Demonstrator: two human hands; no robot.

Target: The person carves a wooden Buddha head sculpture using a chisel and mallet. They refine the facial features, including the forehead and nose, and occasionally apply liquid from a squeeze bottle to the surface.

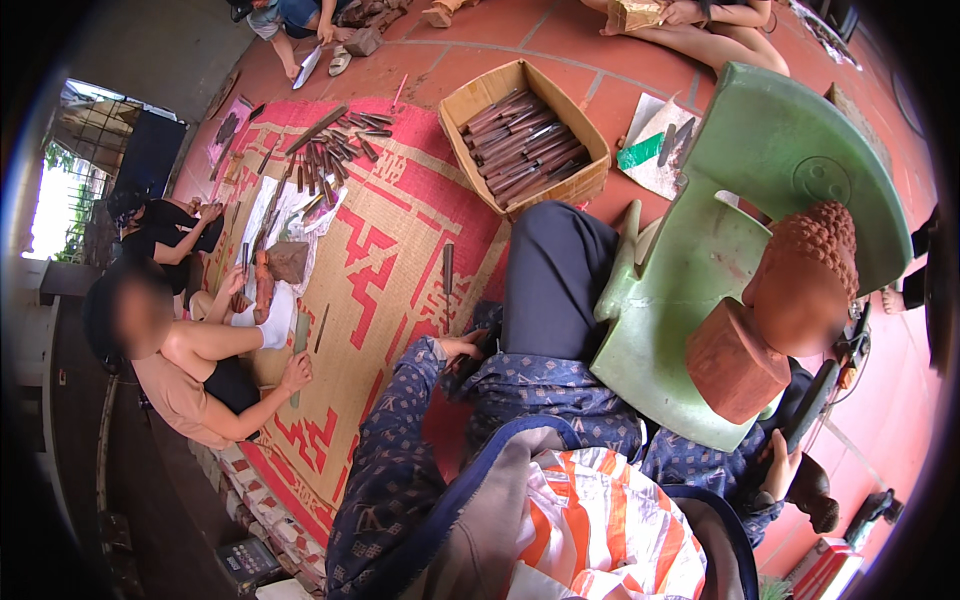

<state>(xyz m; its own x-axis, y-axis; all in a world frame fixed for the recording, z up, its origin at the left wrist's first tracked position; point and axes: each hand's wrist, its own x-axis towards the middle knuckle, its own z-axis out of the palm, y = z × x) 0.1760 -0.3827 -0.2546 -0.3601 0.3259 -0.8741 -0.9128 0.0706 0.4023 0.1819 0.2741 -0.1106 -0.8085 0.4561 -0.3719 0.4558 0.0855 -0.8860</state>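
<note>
The left hand [466, 347] rests by the person's knee, fingers curled around a dark, slim tool [487, 343]; how firmly they clench cannot be told. The right hand [781, 467] sits low at the right, fingers wrapped over a dark object [812, 400] that runs up under the chair; what it is cannot be made out.

Between the hands, a green plastic chair [770, 150] lies tipped on its side across the lap, and a reddish wood carving [790, 300] of a head on a square block leans on it. Past the knee is a woven mat [400, 240], a chisel [448, 268] on it, a cardboard box [470, 100] full of tools, and more chisels [335, 150] scattered farther off. Another person [190, 370] sits on the mat at left.

The carving looks poorly steadied: neither hand touches it, so a shift of the leg or chair could send it sliding off. The tool in the left hand lies close to the thigh and could jab it.
</note>
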